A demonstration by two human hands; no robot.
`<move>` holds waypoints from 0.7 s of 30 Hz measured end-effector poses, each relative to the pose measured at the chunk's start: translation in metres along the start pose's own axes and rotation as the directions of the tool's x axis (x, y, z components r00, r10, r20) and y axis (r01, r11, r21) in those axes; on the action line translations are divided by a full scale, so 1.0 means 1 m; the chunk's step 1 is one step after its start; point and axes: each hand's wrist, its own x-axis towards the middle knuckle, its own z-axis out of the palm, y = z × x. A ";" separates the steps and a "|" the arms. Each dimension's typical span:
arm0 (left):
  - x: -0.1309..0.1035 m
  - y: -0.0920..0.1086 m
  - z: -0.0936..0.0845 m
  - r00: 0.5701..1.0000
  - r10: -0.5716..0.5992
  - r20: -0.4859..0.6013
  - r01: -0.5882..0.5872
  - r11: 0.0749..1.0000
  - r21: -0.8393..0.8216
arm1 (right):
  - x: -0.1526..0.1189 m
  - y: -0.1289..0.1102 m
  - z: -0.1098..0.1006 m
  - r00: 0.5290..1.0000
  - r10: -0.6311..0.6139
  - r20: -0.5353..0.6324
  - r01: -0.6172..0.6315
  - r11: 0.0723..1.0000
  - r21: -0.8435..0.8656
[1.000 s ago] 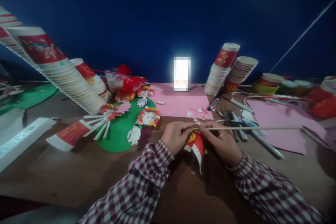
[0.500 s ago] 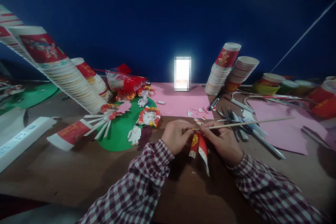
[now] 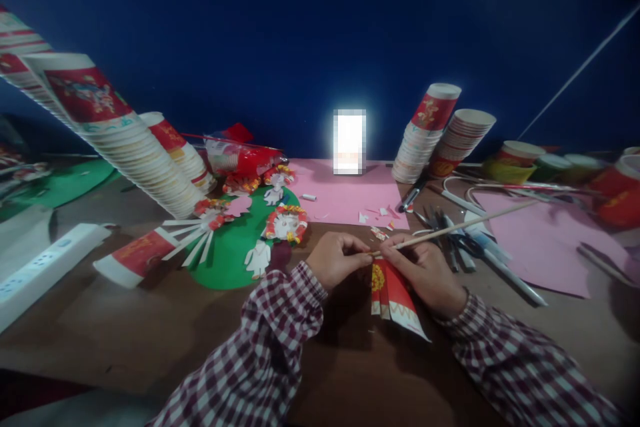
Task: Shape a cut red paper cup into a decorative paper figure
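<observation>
A thin wooden stick (image 3: 467, 223) is pinched between the fingertips of both hands and slants up to the right. My left hand (image 3: 334, 259) is closed at its near end, thumb against fingers. My right hand (image 3: 425, 268) grips it a little further along, over the top edge of a red piece of cut paper cup (image 3: 397, 297). That piece hangs below the stick in strips, with gold print and white lower ends. Whether its upper edge is wrapped around the stick is hidden by my fingers. Paper scraps (image 3: 380, 233) lie just beyond my hands.
Left of my hands, a green sheet (image 3: 220, 273) bears paper figures and red-and-gold rings. A cut cup (image 3: 137, 257), a power strip (image 3: 50, 257) and leaning cup stacks (image 3: 135, 153) stand further left. Scissors (image 3: 470, 245) and pens lie right, near pink paper (image 3: 540, 240).
The hanging red piece has swung right and fanned out, showing more strips. The stick's far end has tipped up and drawn slightly left. Both hands keep their pinch.
</observation>
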 end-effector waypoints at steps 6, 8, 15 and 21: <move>0.001 -0.004 0.001 0.999 -0.036 0.007 0.036 0.999 0.022 | 0.001 -0.001 -0.001 0.999 -0.040 -0.008 0.040 0.998 -0.040; 0.002 -0.005 0.001 0.999 -0.030 0.012 0.029 0.999 0.021 | 0.002 -0.002 -0.002 0.999 -0.036 0.004 0.036 0.998 -0.041; 0.004 -0.007 -0.001 0.989 -0.072 0.126 0.090 0.985 -0.147 | 0.003 -0.002 -0.006 0.994 -0.026 0.104 0.029 0.999 -0.024; 0.004 -0.011 0.000 0.991 -0.072 0.117 0.090 0.983 -0.159 | 0.005 -0.001 -0.008 0.990 -0.052 0.129 0.060 0.997 -0.056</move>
